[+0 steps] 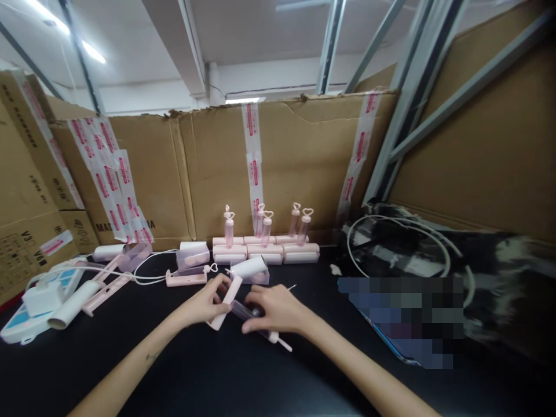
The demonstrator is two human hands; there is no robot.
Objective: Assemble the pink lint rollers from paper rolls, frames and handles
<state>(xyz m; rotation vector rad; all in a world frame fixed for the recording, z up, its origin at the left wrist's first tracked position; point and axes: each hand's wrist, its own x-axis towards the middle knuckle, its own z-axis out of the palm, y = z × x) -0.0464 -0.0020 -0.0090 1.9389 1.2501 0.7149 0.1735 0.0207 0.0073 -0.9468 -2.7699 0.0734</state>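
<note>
Above the middle of the black table, my left hand (207, 304) is closed around a pale pink bar-shaped plastic part (226, 301), tilted with its upper end to the right. Just to the right, my right hand (275, 310) has its fingers around a see-through purplish tube (241, 311). A thin pale stick (284, 345) juts from the tube's lower right end. The tube's left end is close beside the pink part; whether they touch I cannot tell. Behind my hands lies a white roll (249, 267) in a see-through cover.
Several pink rollers (264, 255) with upright clear handles and heart loops stand at the cardboard wall (295, 156). Pink frames (186, 278), a loose white roll (75, 305) and a power strip (21, 324) with cables lie left. A pixelated flat object (403, 324) and coiled cable (447, 263) are right.
</note>
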